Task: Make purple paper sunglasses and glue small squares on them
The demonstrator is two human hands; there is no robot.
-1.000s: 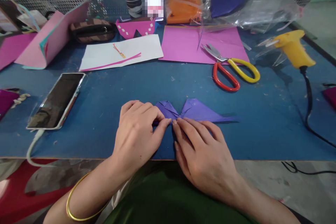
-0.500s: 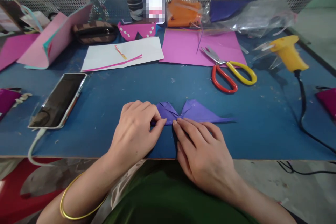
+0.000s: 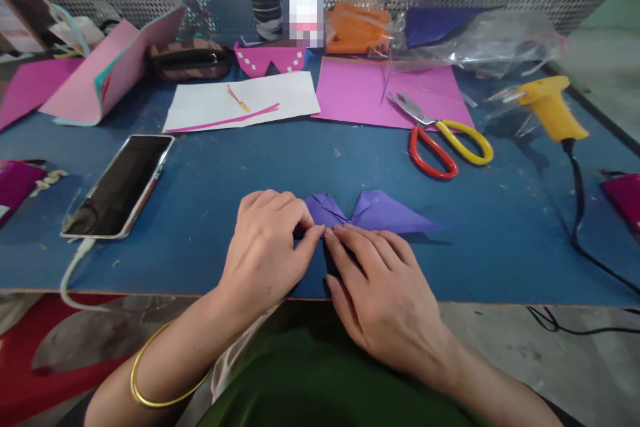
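Note:
A folded sheet of purple paper lies near the front of the blue table, with two raised points and a notch between them. My left hand is closed on its left end, thumb and forefinger pinching the near edge. The curled fingers of that hand hide part of the paper. My right hand lies beside it with fingers stretched out, fingertips pressing the near edge close to the notch. Its thumb is held apart from the paper. The tapering right end of the paper sticks out past the right fingers.
Scissors with red and yellow handles lie beyond my right hand, partly on a pink sheet. A yellow glue gun trails a black cord at right. A cabled phone is at left. White paper and a pink mask lie farther back.
My right fingertips have shifted slightly left along the near edge, nearer the left thumb. The paper's right tip has risen a little off the table. The whole view has shifted slightly.

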